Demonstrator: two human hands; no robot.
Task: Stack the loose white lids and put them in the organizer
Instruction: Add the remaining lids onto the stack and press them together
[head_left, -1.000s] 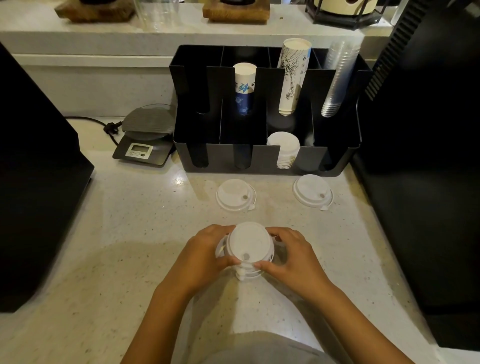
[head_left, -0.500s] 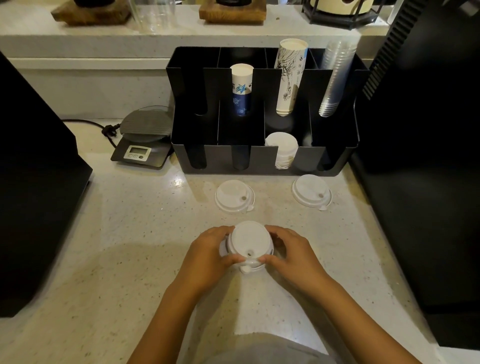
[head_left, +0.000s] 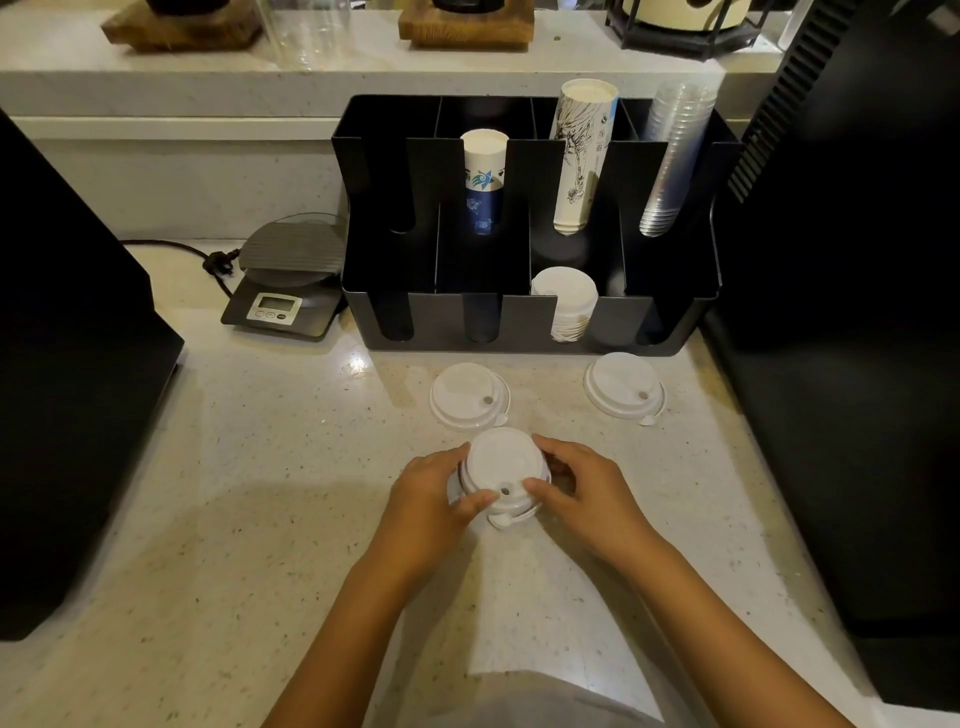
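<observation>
A small stack of white lids (head_left: 501, 470) stands on the counter in front of me. My left hand (head_left: 434, 493) grips its left side and my right hand (head_left: 587, 488) grips its right side. Two loose white lids lie flat beyond it: one (head_left: 467, 396) just behind the stack, the other (head_left: 623, 387) farther right. The black organizer (head_left: 670, 291) stands behind them. Its front row holds a stack of white lids (head_left: 566, 304) in the third slot from the left; the other front slots look dark.
The organizer's back row holds a blue-and-white paper cup stack (head_left: 483, 182), a taller printed cup stack (head_left: 584, 156) and clear plastic cups (head_left: 675, 156). A digital scale (head_left: 288, 283) sits to the organizer's left. Large black machines flank the counter at left (head_left: 67, 374) and right (head_left: 852, 364).
The stack between my hands has been squared up: its lids sat slightly offset a second ago and now sit tighter. My hands stayed in place around it.
</observation>
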